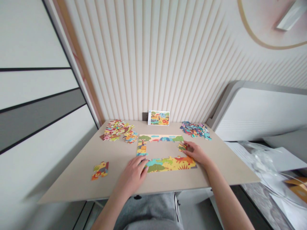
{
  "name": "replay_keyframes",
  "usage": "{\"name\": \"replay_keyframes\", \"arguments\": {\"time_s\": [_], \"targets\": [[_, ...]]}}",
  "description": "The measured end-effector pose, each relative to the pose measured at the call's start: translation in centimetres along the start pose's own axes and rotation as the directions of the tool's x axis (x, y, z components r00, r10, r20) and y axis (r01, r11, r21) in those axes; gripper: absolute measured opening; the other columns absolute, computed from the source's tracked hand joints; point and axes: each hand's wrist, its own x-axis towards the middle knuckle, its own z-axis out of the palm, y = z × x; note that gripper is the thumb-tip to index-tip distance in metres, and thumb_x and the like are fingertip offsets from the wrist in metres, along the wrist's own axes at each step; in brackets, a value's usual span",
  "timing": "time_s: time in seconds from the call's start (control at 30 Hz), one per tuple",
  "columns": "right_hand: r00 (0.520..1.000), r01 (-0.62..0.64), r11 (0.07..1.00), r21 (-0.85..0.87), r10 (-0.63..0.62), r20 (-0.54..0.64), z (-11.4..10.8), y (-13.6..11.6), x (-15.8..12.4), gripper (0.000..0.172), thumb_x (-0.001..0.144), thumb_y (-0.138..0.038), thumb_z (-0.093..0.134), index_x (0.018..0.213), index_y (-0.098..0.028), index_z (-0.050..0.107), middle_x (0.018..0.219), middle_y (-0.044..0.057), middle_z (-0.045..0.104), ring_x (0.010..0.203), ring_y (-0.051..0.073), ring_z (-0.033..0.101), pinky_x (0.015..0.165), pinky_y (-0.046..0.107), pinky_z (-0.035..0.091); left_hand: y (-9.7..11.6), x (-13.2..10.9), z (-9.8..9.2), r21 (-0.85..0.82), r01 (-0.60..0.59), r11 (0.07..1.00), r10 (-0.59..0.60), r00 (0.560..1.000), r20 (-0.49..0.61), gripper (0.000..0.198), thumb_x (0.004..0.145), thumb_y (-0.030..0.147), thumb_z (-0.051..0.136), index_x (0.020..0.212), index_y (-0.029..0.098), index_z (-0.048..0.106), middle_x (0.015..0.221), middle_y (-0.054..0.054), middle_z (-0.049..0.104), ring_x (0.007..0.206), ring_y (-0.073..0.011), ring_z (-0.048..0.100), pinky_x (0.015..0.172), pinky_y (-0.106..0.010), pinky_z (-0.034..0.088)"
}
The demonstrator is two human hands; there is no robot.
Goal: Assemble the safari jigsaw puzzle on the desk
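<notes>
My left hand (pixel 133 175) lies on the table, and its fingers (pixel 144 163) stay close together, touching the left end of the lower strip of the jigsaw puzzle border (pixel 168 164). The fingers (pixel 187 145) of my right hand (pixel 196 154) are a little spread and touch a small puzzle piece (pixel 182 147) inside the border's right side, but I cannot tell if they grip it.

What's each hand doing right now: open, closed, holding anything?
Left hand: open, resting on the bottom puzzle strip, nothing visibly held.
Right hand: on a jigsaw piece; cannot tell if gripping it.
</notes>
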Motion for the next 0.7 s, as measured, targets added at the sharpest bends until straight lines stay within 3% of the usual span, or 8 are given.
{"name": "replay_keyframes", "arguments": {"time_s": [0.17,0.4,0.7], "targets": [[1.000,-0.023,1.000,0.014,0.023,-0.009,0.1,0.6,0.0,0.062,0.084,-0.045,0.071,0.142,-0.028,0.056,0.128,0.009,0.067,0.115,0.030,0.064,0.104,0.050,0.047,0.0,0.1,0.0,0.004,-0.004,1.000,0.004,1.000,0.006,0.028,0.098,0.023,0.051,0.123,0.025,0.064,0.127,-0.008,0.064,0.120,-0.0257,0.059,0.105,-0.048,0.051],[0.999,-0.035,0.997,-0.062,0.035,-0.015,0.5,1.5,0.2,0.062,0.085,-0.048,0.070,0.140,-0.025,0.056,0.130,0.011,0.066,0.121,0.033,0.059,0.107,0.053,0.042,0.0,0.1,-0.1,0.003,-0.020,1.000,0.020,1.000,-0.012,0.029,0.098,0.022,0.051,0.123,0.025,0.064,0.126,-0.008,0.064,0.119,-0.0253,0.060,0.105,-0.047,0.051],[0.999,-0.008,1.000,-0.029,0.007,-0.044,0.5,1.1,0.6,0.055,0.086,-0.044,0.068,0.137,-0.026,0.060,0.134,0.010,0.063,0.124,0.031,0.058,0.108,0.049,0.043,0.1,0.1,-0.1,0.012,-0.006,1.000,0.006,1.000,0.018,0.028,0.099,0.024,0.051,0.123,0.025,0.063,0.128,-0.008,0.063,0.121,-0.0258,0.058,0.106,-0.048,0.050]]}}
